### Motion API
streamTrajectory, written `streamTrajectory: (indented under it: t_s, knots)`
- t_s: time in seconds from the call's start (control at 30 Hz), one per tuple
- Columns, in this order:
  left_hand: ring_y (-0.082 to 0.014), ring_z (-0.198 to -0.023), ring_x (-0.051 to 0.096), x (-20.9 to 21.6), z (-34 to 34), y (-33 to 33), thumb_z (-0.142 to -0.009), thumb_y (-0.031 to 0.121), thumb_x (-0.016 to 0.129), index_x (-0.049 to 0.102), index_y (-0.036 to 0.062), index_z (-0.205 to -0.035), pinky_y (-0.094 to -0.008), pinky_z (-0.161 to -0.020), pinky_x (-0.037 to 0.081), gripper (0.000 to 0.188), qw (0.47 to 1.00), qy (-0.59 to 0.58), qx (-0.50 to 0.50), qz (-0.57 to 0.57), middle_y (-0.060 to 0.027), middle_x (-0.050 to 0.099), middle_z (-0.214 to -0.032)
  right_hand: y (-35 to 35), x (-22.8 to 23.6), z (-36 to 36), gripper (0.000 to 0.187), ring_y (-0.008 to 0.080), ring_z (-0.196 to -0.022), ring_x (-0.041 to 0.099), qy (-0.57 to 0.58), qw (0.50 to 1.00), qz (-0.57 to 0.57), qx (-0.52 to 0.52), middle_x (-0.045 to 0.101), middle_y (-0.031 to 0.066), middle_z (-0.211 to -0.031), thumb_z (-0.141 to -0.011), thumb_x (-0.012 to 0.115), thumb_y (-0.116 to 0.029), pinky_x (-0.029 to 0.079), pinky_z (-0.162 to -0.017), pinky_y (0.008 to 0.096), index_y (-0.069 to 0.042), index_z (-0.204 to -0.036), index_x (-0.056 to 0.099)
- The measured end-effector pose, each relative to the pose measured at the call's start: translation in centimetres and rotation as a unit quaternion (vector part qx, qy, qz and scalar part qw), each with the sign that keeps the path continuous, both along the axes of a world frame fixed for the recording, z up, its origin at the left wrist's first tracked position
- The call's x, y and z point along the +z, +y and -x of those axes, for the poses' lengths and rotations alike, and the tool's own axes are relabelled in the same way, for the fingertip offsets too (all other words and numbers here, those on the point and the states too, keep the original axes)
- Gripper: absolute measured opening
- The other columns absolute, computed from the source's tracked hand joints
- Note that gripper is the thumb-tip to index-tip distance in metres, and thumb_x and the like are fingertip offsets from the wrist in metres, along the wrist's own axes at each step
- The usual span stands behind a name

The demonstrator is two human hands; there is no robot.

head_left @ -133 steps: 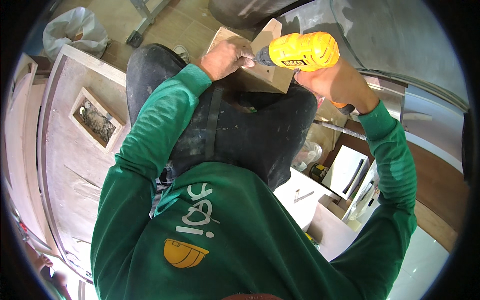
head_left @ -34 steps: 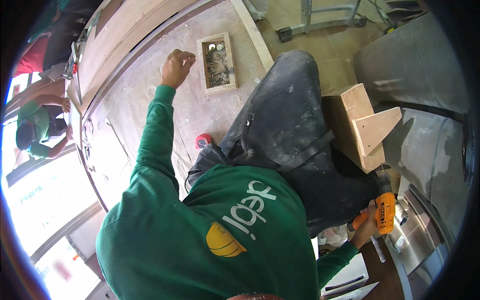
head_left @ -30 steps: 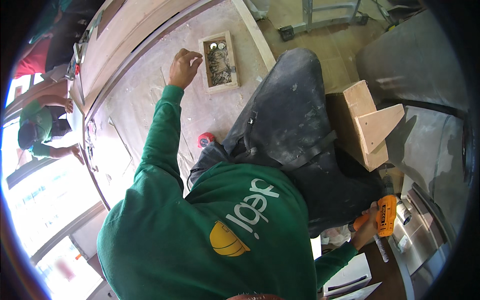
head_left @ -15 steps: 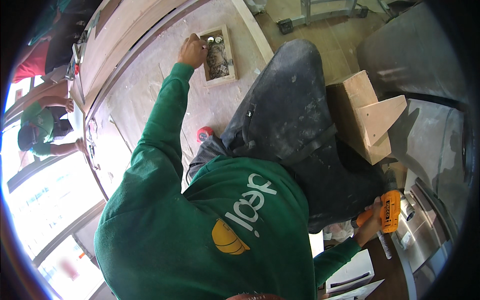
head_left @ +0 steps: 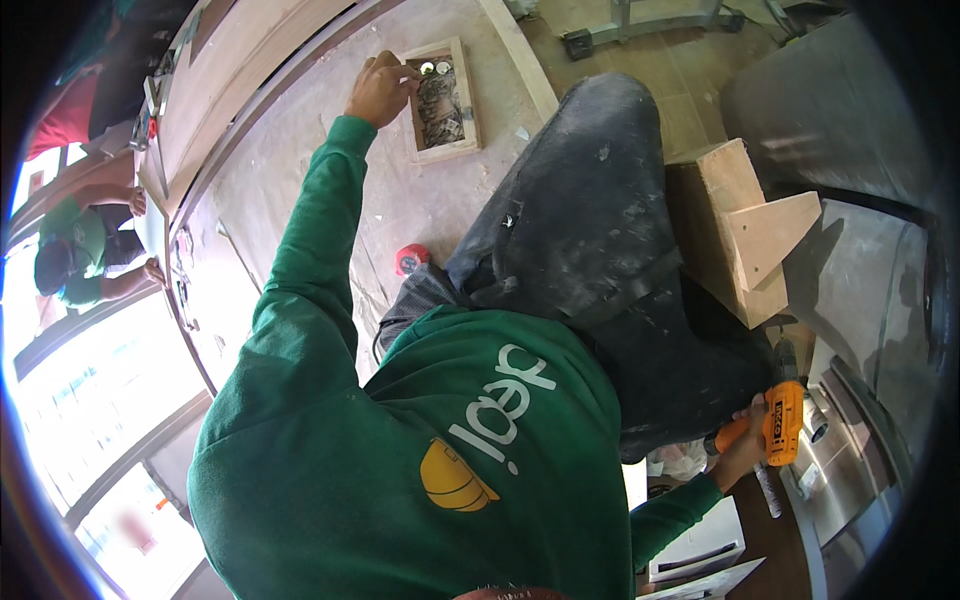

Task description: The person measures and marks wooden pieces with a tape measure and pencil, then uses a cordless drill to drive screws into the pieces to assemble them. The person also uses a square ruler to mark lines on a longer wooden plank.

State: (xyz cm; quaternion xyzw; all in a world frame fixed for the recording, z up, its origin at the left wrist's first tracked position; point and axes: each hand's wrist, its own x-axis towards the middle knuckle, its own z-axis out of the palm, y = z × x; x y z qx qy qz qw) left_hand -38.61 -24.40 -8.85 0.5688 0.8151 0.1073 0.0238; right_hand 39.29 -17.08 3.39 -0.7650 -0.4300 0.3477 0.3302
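Note:
At the left rim of a shallow wooden box (head_left: pixel 470 125), my left hand (head_left: pixel 380 92) is closed, its fingertips bent together over the edge. Whatever is between those fingers is too small to make out. Several small metal fasteners (head_left: pixel 440 110) and two pale round pieces lie in the box. On the right, beside my thigh, my right hand (head_left: pixel 742 447) grips the handle of an orange cordless drill (head_left: pixel 784 425). Its dark chuck points away from me.
A red tape measure (head_left: pixel 410 259) lies on the pale work surface (head_left: pixel 300 180) by my leg. A wooden block with a triangular brace (head_left: pixel 740 230) stands right of my knee. Another person in green (head_left: pixel 85 245) works at far left. A metal stand (head_left: pixel 650 25) is at the top.
My left hand has shifted slightly left and farther away, its fingertips now at the box's rim. The view has shifted slightly. The drill stays in my right hand.

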Motion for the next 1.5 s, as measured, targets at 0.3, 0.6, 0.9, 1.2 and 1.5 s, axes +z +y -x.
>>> streamTrajectory:
  t_s: [0.3, 0.6, 0.9, 1.2, 1.5]
  knots:
    - [-0.0373, -0.112, 0.062, -0.2, -1.6, -0.2, -0.090, 0.024, 0.079, 0.086, 0.0130, -0.102, -0.0501, -0.101, 0.051, 0.018, 0.997, 0.036, -0.018, 0.064, -0.0136, 0.067, -0.112, -0.1, 0.1, 0.3, 0.032, 0.0108, -0.070, 0.062, 0.008, 1.000, -0.004, 0.009, 0.067, 0.0019, -0.088, -0.095, 0.085, -0.016, 0.054, -0.067, 0.0274, -0.001, -0.120, 0.072]
    - [-0.0352, -0.110, 0.060, -1.2, -7.0, -2.8, -0.092, 0.021, 0.080, 0.088, 0.0179, -0.107, -0.0466, -0.100, 0.050, 0.017, 0.999, -0.033, -0.004, 0.002, -0.0117, 0.067, -0.115, -0.2, 0.2, 0.6, 0.034, 0.0105, -0.071, 0.062, -0.009, 1.000, -0.009, 0.016, 0.066, 0.0017, -0.086, -0.095, 0.086, -0.017, 0.053, -0.067, 0.0272, -0.001, -0.122, 0.072]
    - [-0.0339, -0.107, 0.062, 0.3, -2.5, -3.8, -0.094, 0.027, 0.081, 0.087, 0.0178, -0.107, -0.0466, -0.097, 0.050, 0.018, 0.996, 0.040, 0.061, -0.051, -0.0098, 0.068, -0.112, 0.1, 0.4, 0.8, 0.035, 0.0110, -0.068, 0.061, -0.012, 1.000, -0.003, 0.014, 0.064, 0.0013, -0.082, -0.095, 0.086, -0.016, 0.053, -0.066, 0.0277, -0.001, -0.123, 0.071]
    - [-0.0349, -0.110, 0.063, -2.5, -2.5, 1.2, -0.089, 0.033, 0.083, 0.087, 0.0163, -0.106, -0.0480, -0.098, 0.052, 0.024, 0.996, 0.073, 0.039, -0.016, -0.0090, 0.070, -0.112, -0.1, 0.1, 0.7, 0.030, 0.0107, -0.069, 0.061, -0.023, 1.000, -0.008, 0.005, 0.063, 0.0011, -0.081, -0.094, 0.086, -0.017, 0.051, -0.066, 0.0281, -0.002, -0.117, 0.072]
    - [-0.0258, -0.108, 0.069, -2.9, -0.1, 0.2, -0.095, 0.029, 0.083, 0.084, 0.0092, -0.112, -0.0408, -0.100, 0.054, 0.026, 0.989, -0.110, 0.086, -0.046, -0.0084, 0.076, -0.110, -0.3, -0.1, 0.4, 0.026, 0.0129, -0.070, 0.062, -0.065, 0.997, -0.021, 0.041, 0.063, 0.0012, -0.080, -0.097, 0.083, -0.023, 0.050, -0.069, 0.0311, -0.004, -0.110, 0.070]
